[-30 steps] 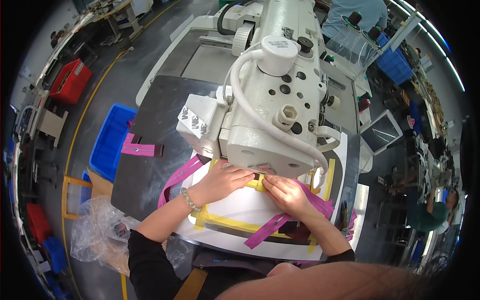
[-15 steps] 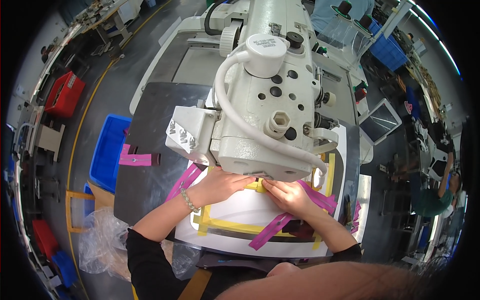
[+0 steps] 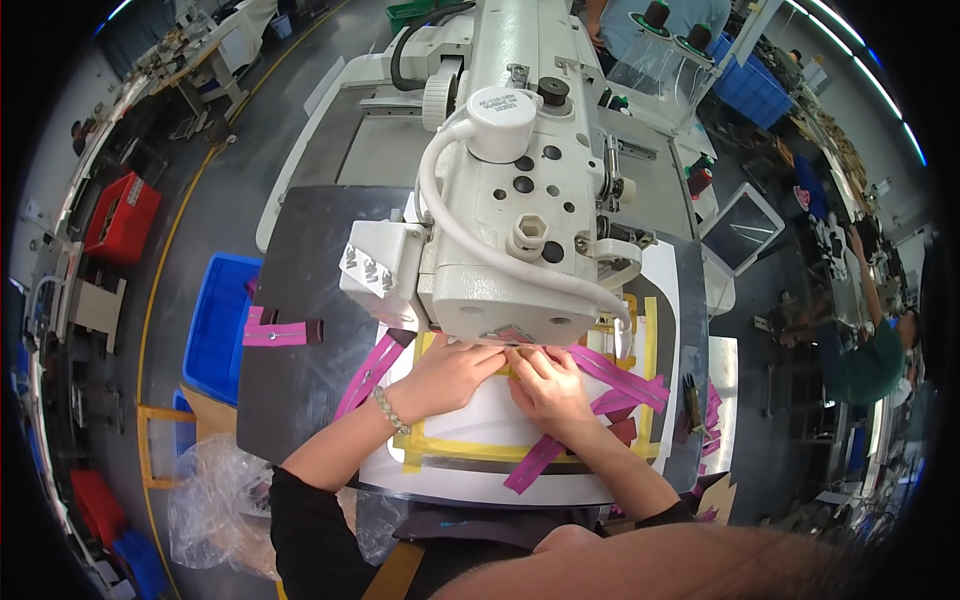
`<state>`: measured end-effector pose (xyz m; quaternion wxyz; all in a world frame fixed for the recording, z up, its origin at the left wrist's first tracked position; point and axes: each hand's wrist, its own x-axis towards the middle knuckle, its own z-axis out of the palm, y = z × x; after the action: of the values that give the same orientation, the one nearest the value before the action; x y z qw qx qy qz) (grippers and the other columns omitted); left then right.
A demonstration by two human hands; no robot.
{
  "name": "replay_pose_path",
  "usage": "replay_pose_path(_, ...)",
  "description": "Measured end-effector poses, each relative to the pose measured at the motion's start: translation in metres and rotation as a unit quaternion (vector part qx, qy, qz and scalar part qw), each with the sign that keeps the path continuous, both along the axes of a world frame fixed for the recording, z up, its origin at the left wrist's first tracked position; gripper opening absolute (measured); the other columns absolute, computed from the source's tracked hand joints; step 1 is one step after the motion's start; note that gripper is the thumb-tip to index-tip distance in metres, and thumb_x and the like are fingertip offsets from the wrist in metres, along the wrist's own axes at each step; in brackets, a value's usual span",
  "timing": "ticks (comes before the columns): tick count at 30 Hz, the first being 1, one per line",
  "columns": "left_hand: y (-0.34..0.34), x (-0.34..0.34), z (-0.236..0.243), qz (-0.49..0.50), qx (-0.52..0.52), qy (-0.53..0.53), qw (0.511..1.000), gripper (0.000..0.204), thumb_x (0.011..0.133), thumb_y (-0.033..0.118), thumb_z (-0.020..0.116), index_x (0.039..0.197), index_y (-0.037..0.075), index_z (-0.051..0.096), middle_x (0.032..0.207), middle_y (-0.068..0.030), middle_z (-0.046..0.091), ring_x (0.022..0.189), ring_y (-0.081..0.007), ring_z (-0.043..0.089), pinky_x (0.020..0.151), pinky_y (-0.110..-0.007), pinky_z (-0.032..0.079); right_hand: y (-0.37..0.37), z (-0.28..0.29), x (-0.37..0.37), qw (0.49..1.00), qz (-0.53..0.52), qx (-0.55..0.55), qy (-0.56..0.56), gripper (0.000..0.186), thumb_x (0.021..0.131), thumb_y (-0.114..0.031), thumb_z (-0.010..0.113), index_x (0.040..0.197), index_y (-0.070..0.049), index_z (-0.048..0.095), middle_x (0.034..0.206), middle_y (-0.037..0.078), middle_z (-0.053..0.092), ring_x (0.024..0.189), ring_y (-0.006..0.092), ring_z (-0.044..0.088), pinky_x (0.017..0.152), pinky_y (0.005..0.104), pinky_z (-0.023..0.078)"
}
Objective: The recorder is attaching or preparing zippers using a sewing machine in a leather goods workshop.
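White sewing machine (image 3: 520, 290) overhangs my left hand (image 3: 452, 380) and right hand (image 3: 550, 390), so I cannot tell their grip; left of it, 1 blue bin (image 3: 216, 335); right, 1 tilted screen (image 3: 742, 228).

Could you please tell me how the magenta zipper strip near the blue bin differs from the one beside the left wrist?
The bin-side strip lies nearly level across the picture; the wrist-side strip slants up to the right. The bin-side strip sits at the left edge of the dark plate, away from the left hand, whereas the wrist-side strip lies close to it. Both are magenta with a dark end.
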<state>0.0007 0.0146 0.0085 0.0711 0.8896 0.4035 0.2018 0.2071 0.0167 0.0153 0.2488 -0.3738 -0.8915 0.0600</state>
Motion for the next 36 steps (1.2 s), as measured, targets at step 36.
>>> replay_pose_path(36,-0.03,0.019,-0.008,0.187,0.105,0.109,0.971,0.04,0.083,0.017,0.057,0.123,0.019,0.059,0.106,-0.0021,0.057,0.102,-0.0163,0.054,0.097,-0.053,0.031,-0.007,-0.016,-0.01,0.994,-0.053,0.091,-0.037,0.037,0.071,-0.006,0.066,0.107,0.001,0.063,0.105,0.014,0.061,0.1,0.0254,0.061,0.085,0.0362,0.046)
